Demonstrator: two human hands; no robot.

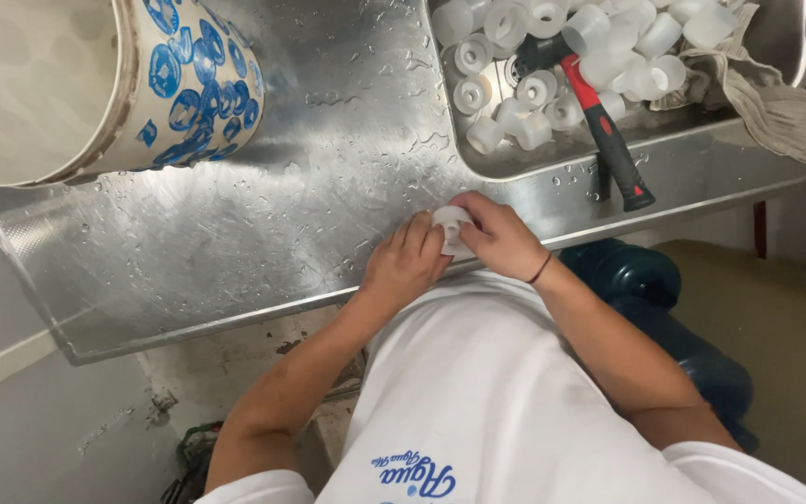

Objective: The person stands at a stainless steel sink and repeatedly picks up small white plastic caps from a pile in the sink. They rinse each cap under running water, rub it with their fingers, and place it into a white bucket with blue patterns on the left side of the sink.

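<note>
Both hands, left hand (pixel 405 263) and right hand (pixel 499 238), grasp one white plastic cap (pixel 450 224) at the near edge of the wet steel desk (pixel 263 215), where we judge that slick fingers could drop it floorward

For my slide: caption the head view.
Both hands hold a white cap beside a sink of caps.

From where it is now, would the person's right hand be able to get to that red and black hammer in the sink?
Probably yes: the hammer lies uncovered atop the white caps, but the right hand holds a white cap.
</note>
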